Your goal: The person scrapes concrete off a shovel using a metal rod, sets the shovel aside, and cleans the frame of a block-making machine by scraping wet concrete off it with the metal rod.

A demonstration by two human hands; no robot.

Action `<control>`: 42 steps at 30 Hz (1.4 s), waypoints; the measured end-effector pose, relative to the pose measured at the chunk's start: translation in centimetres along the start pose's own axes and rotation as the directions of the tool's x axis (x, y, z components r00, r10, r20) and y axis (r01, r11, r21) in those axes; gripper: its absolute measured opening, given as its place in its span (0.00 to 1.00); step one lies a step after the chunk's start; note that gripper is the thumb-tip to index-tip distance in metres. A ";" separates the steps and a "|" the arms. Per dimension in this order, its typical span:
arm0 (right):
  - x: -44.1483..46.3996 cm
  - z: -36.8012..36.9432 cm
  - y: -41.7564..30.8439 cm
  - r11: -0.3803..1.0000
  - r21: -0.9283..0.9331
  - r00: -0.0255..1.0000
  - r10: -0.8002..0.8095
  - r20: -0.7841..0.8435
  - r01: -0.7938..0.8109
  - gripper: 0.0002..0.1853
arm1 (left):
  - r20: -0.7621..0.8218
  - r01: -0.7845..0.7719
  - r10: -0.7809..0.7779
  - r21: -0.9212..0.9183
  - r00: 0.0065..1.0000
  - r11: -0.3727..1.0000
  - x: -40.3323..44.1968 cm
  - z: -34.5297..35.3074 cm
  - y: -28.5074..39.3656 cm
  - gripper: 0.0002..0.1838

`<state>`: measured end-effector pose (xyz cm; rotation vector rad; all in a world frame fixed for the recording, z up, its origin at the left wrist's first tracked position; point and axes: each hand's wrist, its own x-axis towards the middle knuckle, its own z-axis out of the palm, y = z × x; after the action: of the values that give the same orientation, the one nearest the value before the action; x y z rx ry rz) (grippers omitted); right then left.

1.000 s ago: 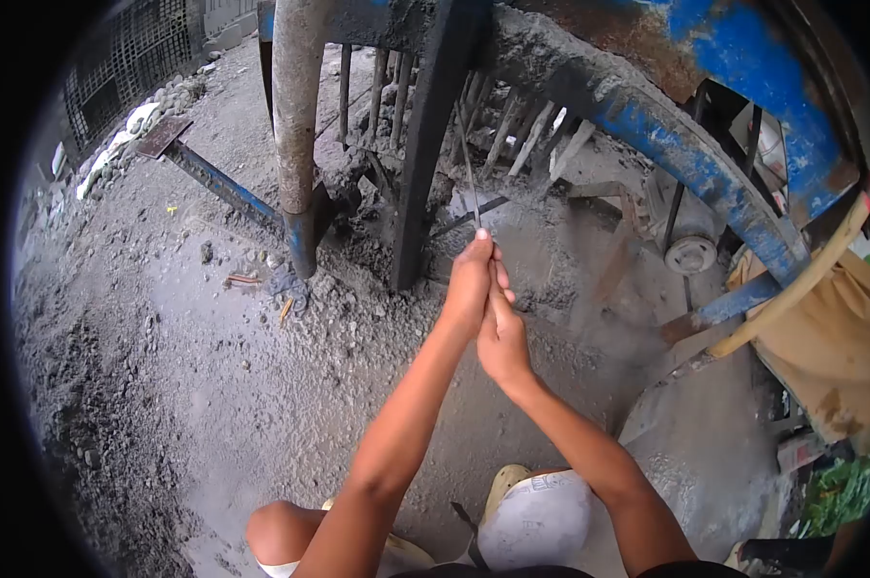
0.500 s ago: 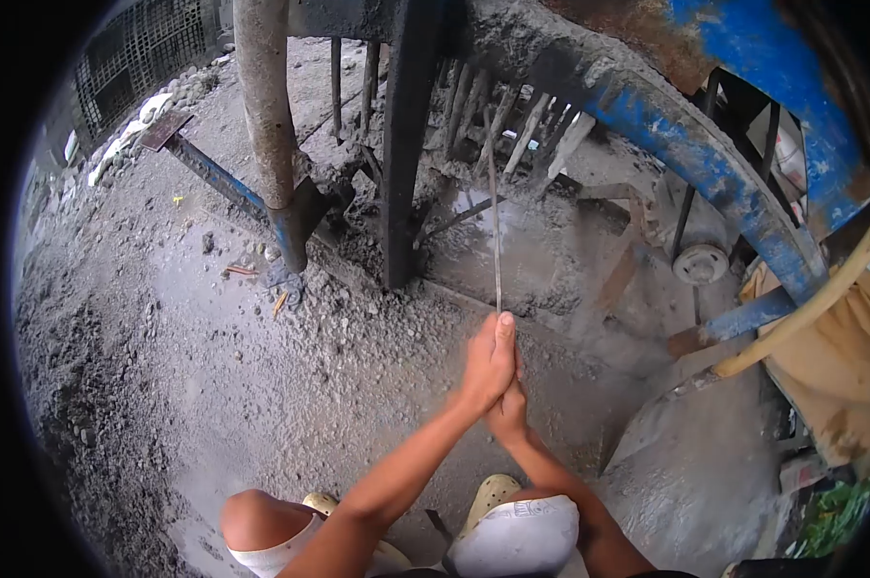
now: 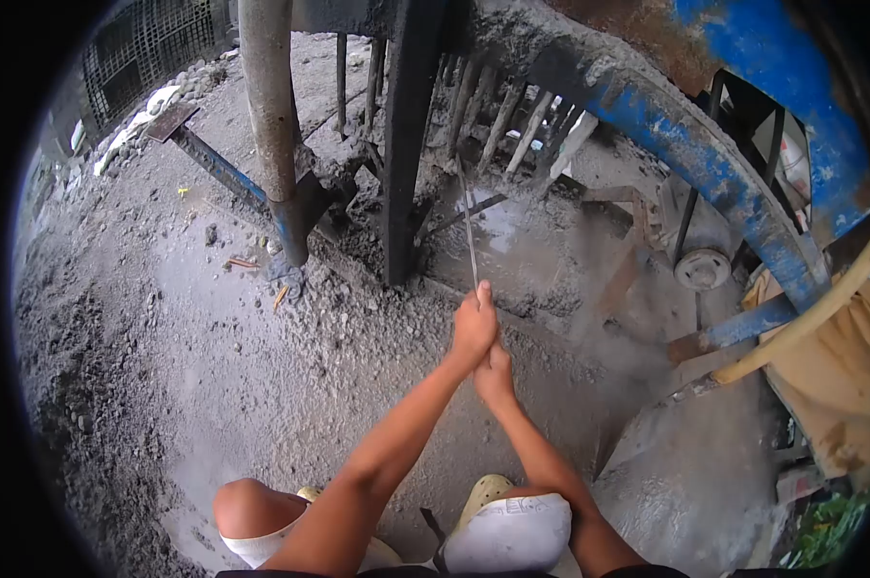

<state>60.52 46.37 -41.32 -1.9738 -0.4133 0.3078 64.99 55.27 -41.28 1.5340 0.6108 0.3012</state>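
In the head view, both my hands are closed on a thin, straight metal rod [image 3: 471,231]. My left hand [image 3: 474,323] sits higher, its thumb pointing along the rod. Just below and touching it, my right hand [image 3: 495,374] is wrapped round the lower end, which the fingers hide. The rod points away from me over a shallow muddy puddle [image 3: 512,255]. Its far tip is near a row of grimy upright bars [image 3: 500,125] under the machine; whether it touches them I cannot tell.
A dirty blue steel frame [image 3: 685,144] arches over the right, with a round pulley [image 3: 702,270] below it. A dark post [image 3: 411,144] and a round pipe [image 3: 266,106] stand ahead. A yellowish hose [image 3: 801,318] runs at the right. Wet gravel [image 3: 223,356] covers the ground.
My two hands have moved slightly forward and left with the rod. The rod's far end has swung left and now sits lower in the view.
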 end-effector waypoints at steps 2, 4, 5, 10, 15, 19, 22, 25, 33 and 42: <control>1.3 -0.1 -0.8 0.979 0.143 0.989 -0.143 -0.032 0.146 0.26 | -0.031 -0.139 0.140 0.020 0.990 0.990 -0.6 -0.5 3.4 0.28; -0.5 0.4 -1.9 0.920 0.095 0.914 -0.358 -0.190 0.380 0.26 | -0.010 -0.294 0.294 0.024 0.956 0.956 -3.4 -1.0 4.7 0.29; 0.0 0.4 -2.6 0.857 0.048 0.834 -0.484 -0.263 0.513 0.26 | -0.020 -0.231 0.232 0.025 0.973 0.973 -2.3 -0.9 4.1 0.29; 1.4 1.3 0.4 0.991 -0.027 0.982 -0.137 -0.130 0.135 0.24 | -0.003 -0.046 0.046 0.032 0.999 0.998 0.8 -0.3 1.2 0.27; 1.2 2.4 1.1 0.946 0.072 0.938 -0.301 -0.174 0.317 0.19 | 0.037 -0.209 0.207 0.052 0.978 0.977 -3.0 -2.0 3.3 0.30; 2.7 2.0 1.6 0.978 0.006 0.968 -0.207 -0.142 0.210 0.14 | 0.039 0.015 -0.016 0.019 0.999 1.000 0.9 -0.6 -0.4 0.31; -0.5 2.2 0.4 0.890 0.223 0.910 -0.351 -0.220 0.397 0.17 | 0.044 -0.251 0.248 0.100 0.968 0.963 -3.0 -1.5 2.2 0.30; 1.8 2.0 2.7 0.995 -0.025 0.993 0.100 0.057 -0.098 0.17 | 0.087 0.079 -0.085 0.079 0.993 0.994 1.6 -0.4 -2.1 0.30; 2.5 2.0 3.1 0.991 0.085 0.994 0.101 0.036 -0.104 0.21 | 0.118 0.108 -0.113 0.050 0.987 0.993 2.6 0.1 -2.0 0.30; 1.6 2.3 4.1 0.980 0.196 0.998 -0.029 -0.056 0.040 0.21 | 0.069 0.053 -0.059 0.090 0.996 0.995 1.5 -0.6 0.2 0.31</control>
<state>61.70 47.35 -46.06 -1.7753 -0.3683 0.2635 65.93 56.65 -41.29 1.6025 0.6165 0.1779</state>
